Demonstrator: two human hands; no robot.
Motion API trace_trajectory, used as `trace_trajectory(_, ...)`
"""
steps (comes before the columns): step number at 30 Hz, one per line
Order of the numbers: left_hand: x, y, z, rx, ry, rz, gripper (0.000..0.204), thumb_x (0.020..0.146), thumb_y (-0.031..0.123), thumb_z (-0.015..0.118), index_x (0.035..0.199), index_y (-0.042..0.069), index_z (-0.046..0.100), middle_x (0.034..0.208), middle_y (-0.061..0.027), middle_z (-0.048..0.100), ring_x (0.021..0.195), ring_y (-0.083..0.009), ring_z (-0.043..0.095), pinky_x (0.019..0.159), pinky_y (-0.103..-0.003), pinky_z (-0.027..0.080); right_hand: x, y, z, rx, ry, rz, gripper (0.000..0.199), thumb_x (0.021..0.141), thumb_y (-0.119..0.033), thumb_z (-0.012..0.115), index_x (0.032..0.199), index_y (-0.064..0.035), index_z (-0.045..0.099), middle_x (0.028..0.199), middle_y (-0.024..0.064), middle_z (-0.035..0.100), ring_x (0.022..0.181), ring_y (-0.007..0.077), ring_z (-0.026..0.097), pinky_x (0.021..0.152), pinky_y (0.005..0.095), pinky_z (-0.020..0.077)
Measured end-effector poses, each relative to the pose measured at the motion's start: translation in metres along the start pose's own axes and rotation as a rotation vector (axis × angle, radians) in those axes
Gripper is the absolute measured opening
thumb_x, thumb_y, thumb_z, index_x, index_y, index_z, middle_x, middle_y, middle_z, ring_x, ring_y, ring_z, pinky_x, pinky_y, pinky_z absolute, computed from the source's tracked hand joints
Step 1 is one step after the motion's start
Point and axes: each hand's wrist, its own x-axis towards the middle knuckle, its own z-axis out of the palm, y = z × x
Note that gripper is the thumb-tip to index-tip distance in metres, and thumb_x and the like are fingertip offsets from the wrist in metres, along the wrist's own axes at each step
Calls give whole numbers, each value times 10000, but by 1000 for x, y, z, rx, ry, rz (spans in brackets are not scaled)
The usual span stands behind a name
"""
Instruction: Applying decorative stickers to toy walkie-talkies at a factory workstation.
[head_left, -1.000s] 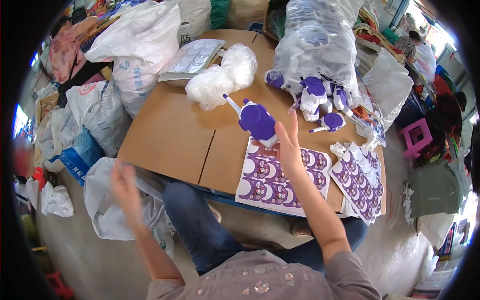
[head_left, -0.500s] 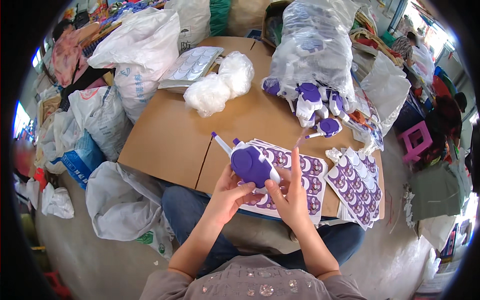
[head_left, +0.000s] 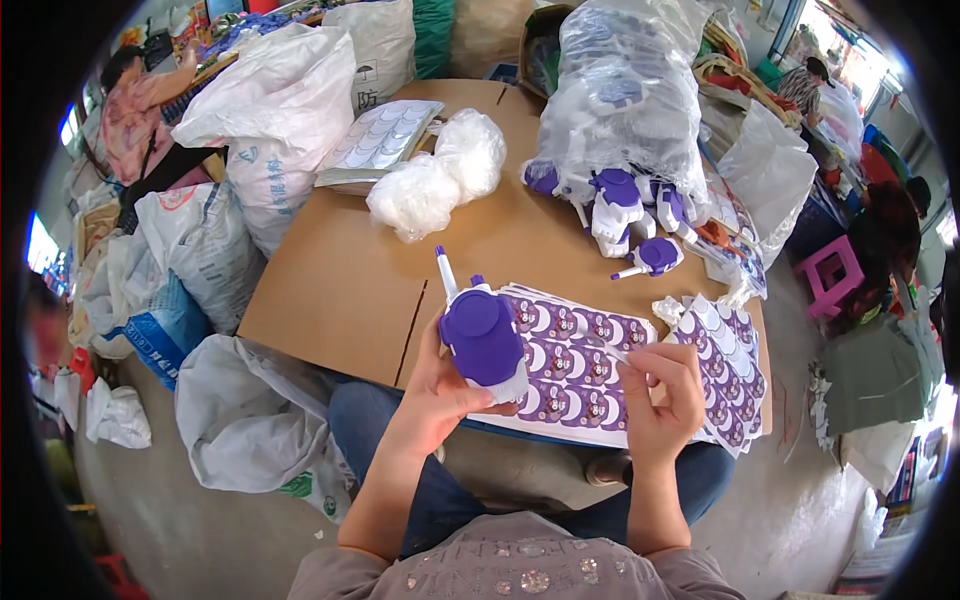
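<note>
- Left hand [head_left: 432, 398]: grips purple-white plastic unit [head_left: 482, 335], near table [head_left: 330, 270] edge, left of sticker sheets [head_left: 570, 365].
- Right hand [head_left: 664, 400]: fingertips pinched, sheets' right side; contents can't tell.

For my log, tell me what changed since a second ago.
The purple-and-white piece moved down the picture and slightly left. The left hand took hold of it; the right hand let go and moved right. The printed sheets, plastic wad and big clear bag stayed put.
</note>
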Motion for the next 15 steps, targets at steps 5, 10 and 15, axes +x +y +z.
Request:
trace_trajectory(5, 6, -4, 4, 90, -13, 65, 1168, 672, -172, 671, 1562, 211, 18, 1515, -120, 304, 1360, -277, 424, 1046, -433, 471, -6, -2, -6, 389, 31, 229, 151, 818, 65, 728, 925, 20, 631, 932, 81, 618, 765, 96, 526, 645, 222, 430)
trace_trajectory(10, 4, -5, 12, 184, -30, 76, 1162, 680, -174, 665, 1566, 210, 19, 1525, -105, 296, 1372, -268, 407, 1070, -429, 440, -12, 2, 0, 791, -34, 490, 175, 814, 53, 735, 958, 9, 645, 1052, 89, 602, 797, 92, 524, 691, 217, 453)
trace_trajectory(15, 4, -1, 18, 222, -49, 92, 1153, 683, -169, 659, 1567, 200, 18, 1526, -99, 293, 1372, -262, 406, 1069, -424, 441, -14, 4, 7, 779, -85, 462, 176, 803, 64, 734, 949, -12, 671, 1093, 94, 595, 826, 95, 527, 718, 230, 462)
